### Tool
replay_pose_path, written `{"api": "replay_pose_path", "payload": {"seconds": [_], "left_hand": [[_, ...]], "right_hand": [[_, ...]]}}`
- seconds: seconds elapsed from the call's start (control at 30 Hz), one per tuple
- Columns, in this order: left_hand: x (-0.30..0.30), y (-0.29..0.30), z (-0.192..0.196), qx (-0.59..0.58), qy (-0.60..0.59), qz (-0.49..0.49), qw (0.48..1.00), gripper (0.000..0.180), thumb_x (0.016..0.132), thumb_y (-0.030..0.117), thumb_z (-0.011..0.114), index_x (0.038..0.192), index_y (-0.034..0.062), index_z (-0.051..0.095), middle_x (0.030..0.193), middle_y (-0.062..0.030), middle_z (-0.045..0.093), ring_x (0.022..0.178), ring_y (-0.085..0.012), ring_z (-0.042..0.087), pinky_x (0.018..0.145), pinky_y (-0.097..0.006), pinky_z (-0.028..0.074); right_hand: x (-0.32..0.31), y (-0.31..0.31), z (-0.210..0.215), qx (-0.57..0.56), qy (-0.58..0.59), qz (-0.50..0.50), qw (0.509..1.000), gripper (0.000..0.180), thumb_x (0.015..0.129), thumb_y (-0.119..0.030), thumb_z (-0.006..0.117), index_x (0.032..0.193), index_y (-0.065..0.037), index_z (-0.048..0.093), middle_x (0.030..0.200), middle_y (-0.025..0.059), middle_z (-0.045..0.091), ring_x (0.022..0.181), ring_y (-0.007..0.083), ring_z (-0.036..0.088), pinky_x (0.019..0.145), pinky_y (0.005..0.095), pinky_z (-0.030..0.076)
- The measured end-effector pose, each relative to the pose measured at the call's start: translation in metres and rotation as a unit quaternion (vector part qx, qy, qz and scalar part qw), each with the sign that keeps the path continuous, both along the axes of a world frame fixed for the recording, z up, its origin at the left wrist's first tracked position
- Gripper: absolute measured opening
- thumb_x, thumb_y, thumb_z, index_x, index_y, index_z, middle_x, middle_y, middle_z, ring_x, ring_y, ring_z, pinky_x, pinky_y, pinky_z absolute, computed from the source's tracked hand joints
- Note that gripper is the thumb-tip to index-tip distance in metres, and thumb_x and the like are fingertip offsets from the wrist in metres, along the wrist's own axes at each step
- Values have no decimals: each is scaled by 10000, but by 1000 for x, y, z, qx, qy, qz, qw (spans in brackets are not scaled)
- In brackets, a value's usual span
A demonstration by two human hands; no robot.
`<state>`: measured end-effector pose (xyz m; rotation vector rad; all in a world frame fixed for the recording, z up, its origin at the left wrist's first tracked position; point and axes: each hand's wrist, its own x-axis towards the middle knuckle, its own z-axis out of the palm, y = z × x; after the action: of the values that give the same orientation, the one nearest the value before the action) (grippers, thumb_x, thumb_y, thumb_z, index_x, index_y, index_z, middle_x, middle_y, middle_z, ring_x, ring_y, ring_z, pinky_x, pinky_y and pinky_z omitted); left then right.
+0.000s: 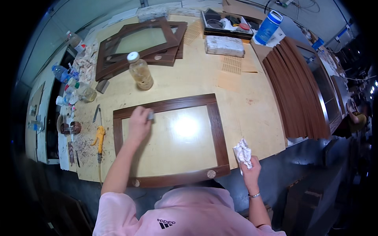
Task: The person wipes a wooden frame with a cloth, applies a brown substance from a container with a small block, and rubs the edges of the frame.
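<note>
A dark brown wooden framed door (217, 135) with a shiny see-through pane lies flat on the table in front of me. Two round pale marks show on its near rail. My left hand (139, 125) is over the frame's far left part, its fingers closed on a small grey pad (151, 115) close to the far rail. Most of that pad is hidden by the fingers. Off the frame's near right corner, my right hand (251, 170) grips a crumpled white rag (243, 152), possibly paper. A white-capped bottle (141, 72) of brownish contents stands beyond the frame.
More brown frames (167, 56) are stacked at the far left. A yellow air blow gun (100, 137) with a hose lies left, among brown crumbs. Several bottles line the left edge. At right stands a row of brown panels (293, 86); a black tray (220, 31) and blue jug (268, 28) stand behind.
</note>
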<state>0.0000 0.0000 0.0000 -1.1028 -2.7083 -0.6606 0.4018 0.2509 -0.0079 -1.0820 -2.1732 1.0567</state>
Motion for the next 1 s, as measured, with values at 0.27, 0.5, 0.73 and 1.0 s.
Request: {"api": "replay_pose_path", "payload": {"seconds": [0.27, 0.5, 0.73, 1.0], "left_hand": [[-49, -180, -8, 141, 41, 266, 953, 278, 826, 46, 673, 1097, 26, 618, 1044, -150, 635, 902, -330, 640, 803, -413, 513], [-47, -323, -39, 5, 76, 501, 862, 537, 846, 85, 700, 1342, -12, 517, 1232, -189, 610, 1100, -330, 594, 970, -401, 459], [108, -119, 50, 136, -370, -14, 919, 756, 839, 17, 655, 1521, 36, 329, 1474, -242, 429, 1419, -344, 380, 1149, -403, 312], [-38, -85, 1, 241, -260, 9, 935, 469, 805, 92, 681, 1255, -9, 599, 1280, -239, 575, 1214, -337, 555, 1017, -419, 450]], "right_hand": [[-30, -17, 10, -13, 32, -1, 999, 164, 776, -34, 686, 905, 34, 610, 846, 92, 557, 752, 200, 556, 691, 325, 454], [-122, -75, 24, -6, 60, 135, 989, 153, 791, -43, 673, 914, 26, 614, 849, 91, 528, 777, 210, 534, 698, 338, 444], [-213, -201, 12, -465, 120, 214, 851, 465, 977, -188, 586, 1396, -1, 517, 1126, 43, 650, 1058, 128, 589, 934, 280, 462], [-104, -115, 6, 82, -68, 55, 993, 441, 849, -115, 675, 1251, 41, 581, 1289, 226, 579, 1193, 370, 539, 1054, 430, 417]]}}
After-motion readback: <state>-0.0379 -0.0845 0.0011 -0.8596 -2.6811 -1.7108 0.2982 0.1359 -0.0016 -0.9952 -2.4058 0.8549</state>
